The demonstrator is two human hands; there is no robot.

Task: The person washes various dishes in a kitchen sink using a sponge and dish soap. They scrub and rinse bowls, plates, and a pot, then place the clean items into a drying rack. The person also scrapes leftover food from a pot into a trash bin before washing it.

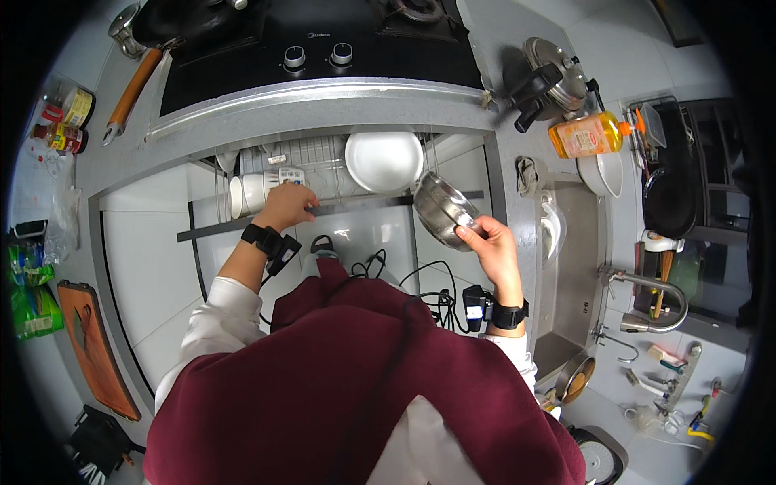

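My right hand (494,242) grips the rim of a shiny stainless steel bowl (445,209), held tilted over the right front corner of a pulled-out drawer. My left hand (286,205) is at the drawer's dark front edge (357,205), fingers apart, with nothing visible in it. Just behind it sits a bowl with printed marks (291,176). White bowls (245,194) stand on their sides at the drawer's left. A large white plate (384,160) lies or leans in the wire rack (315,154) at the drawer's middle.
Above the drawer is a black gas cooktop (327,42) with a wooden-handled wok (136,85). To the right are a sink (570,291), a faucet (661,282), an orange soap bottle (588,134) and a lidded pot (555,79). Black cables (445,297) hang near my right wrist.
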